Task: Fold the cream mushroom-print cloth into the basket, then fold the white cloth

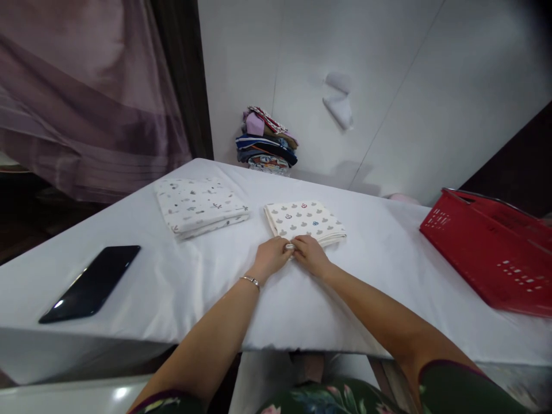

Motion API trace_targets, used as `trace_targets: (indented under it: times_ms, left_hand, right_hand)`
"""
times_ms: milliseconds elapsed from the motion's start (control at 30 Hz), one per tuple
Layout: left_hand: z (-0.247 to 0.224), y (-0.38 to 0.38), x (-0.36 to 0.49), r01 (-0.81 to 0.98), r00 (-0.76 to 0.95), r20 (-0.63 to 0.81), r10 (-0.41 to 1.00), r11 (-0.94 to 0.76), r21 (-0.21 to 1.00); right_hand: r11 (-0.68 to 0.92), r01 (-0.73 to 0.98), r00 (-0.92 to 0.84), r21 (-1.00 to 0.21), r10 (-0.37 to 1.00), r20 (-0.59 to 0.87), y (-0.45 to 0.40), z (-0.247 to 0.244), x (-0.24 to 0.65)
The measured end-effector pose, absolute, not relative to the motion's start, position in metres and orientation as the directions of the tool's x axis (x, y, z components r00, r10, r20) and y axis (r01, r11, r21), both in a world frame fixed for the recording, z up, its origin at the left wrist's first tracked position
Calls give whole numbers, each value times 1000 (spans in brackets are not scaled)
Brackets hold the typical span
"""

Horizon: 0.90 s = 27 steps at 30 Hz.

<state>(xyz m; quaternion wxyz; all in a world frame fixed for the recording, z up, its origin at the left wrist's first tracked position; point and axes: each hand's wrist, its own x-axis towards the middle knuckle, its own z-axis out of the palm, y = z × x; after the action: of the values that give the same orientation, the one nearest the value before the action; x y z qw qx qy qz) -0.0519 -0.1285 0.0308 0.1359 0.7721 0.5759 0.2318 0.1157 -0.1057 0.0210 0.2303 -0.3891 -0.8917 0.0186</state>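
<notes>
A folded cream cloth (pixel 304 217) with small grey, red and blue motifs lies near the middle of the white-covered table (pixel 207 282). At its near edge my left hand (pixel 271 255) and my right hand (pixel 311 255) meet, both closed, fingertips pinching a small whitish fold of what looks like that cloth. The fingers partly hide this fold. To the left, apart from my hands, rests a second folded white cloth (pixel 198 201) with a grey print.
A dark, glossy flat slab (pixel 91 282) lies at the table's left. On the right stands a red plastic basket (pixel 487 253). Beyond the far edge a pile of folded clothes (pixel 267 144) rises against the white wall. A mauve curtain (pixel 81 98) hangs at the left.
</notes>
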Motion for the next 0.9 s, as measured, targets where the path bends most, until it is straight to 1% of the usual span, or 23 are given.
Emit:
trace_targets:
  times_ms: [67, 133, 233, 367, 467, 533, 633, 767, 833, 900]
  left_hand:
    - [30, -127, -53, 846, 219, 174, 960, -276, 455]
    - [30, -126, -53, 858, 210, 149, 966, -255, 446]
    - [32, -126, -53, 857, 204, 115, 972, -234, 460]
    - [35, -126, -51, 859, 185, 96, 978, -209, 467]
    - [35, -126, -51, 862, 177, 116, 977, -211, 461]
    - [33, -125, -52, 856, 188, 137, 973, -231, 462]
    - [31, -124, -52, 846, 197, 151, 969, -246, 473]
    - [34, -125, -52, 842, 193, 129, 973, -231, 488]
    - [36, -125, -52, 841, 189, 119, 975, -224, 493]
    - [38, -126, -52, 838, 187, 123, 975, -224, 497]
  right_hand:
    - [746, 631, -626, -214, 653, 426, -104, 21, 128]
    - [749, 630, -607, -204, 640, 471, -99, 20, 148]
    - [663, 716, -490, -217, 700, 520, -86, 18, 191]
    - [549, 798, -354, -249, 761, 544, -67, 17, 252]
    - [410, 853, -177, -324, 810, 560, -60, 15, 285]
    - [343, 856, -86, -385, 832, 549, -60, 12, 295]
    - [328, 818, -51, -473, 859, 509, -66, 9, 294]
    - [294, 758, 5, -582, 890, 456, -72, 6, 280]
    - [279, 734, 37, -619, 894, 447, -72, 6, 275]
    - [273, 730, 42, -627, 897, 439, -70, 6, 273]
